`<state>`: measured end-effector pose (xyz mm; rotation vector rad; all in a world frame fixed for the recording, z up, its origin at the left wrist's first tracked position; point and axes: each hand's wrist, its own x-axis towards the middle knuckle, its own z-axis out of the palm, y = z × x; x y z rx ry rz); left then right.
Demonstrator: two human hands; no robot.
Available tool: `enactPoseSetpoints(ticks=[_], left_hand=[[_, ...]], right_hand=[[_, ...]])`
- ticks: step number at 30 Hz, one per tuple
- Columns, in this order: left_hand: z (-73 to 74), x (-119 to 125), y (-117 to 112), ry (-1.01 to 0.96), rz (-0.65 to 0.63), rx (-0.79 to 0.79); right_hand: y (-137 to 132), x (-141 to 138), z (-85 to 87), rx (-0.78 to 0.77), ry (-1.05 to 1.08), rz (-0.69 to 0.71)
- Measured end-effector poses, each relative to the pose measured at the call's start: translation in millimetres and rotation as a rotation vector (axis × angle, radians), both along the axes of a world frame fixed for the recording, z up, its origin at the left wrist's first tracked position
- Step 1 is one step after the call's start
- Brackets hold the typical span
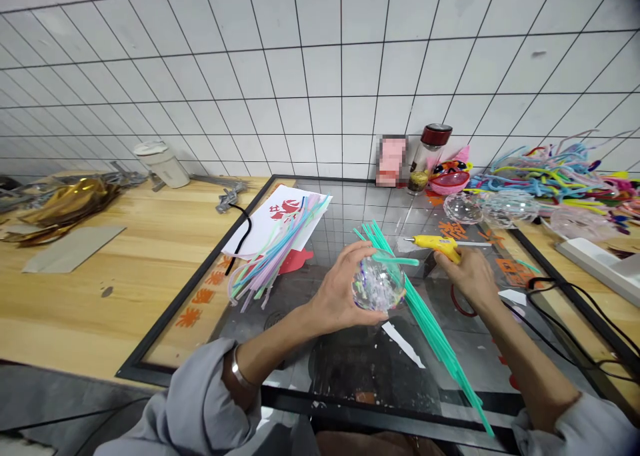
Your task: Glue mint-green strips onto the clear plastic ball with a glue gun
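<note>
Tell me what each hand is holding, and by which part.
The left hand holds a clear ball around its left side. The right hand holds a yellow glue gun by its handle end.

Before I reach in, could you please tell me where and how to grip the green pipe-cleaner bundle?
I'd probably pinch the green pipe-cleaner bundle across its near half, from above: it's long and uncovered there, while the clear faceted ball in the left hand hides part of its far half.

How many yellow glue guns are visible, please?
1: the yellow plastic glue gun is in the right hand, to the right of the round, clear plastic piece in the left hand.
</note>
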<state>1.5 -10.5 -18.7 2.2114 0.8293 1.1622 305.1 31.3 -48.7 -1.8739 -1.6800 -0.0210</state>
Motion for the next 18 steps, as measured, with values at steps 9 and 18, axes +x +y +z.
enactPoseSetpoints(ticks=[9,18], left_hand=[[2.7,0.5,-2.2,-0.074,-0.005,-0.157],[11.8,3.0,-8.1,-0.138,-0.051,-0.495]], right_hand=[[-6.3,-12.4,13.7,-0.022,-0.204,-0.135],[-66.0,-80.2,55.4,0.281,0.114,0.771]])
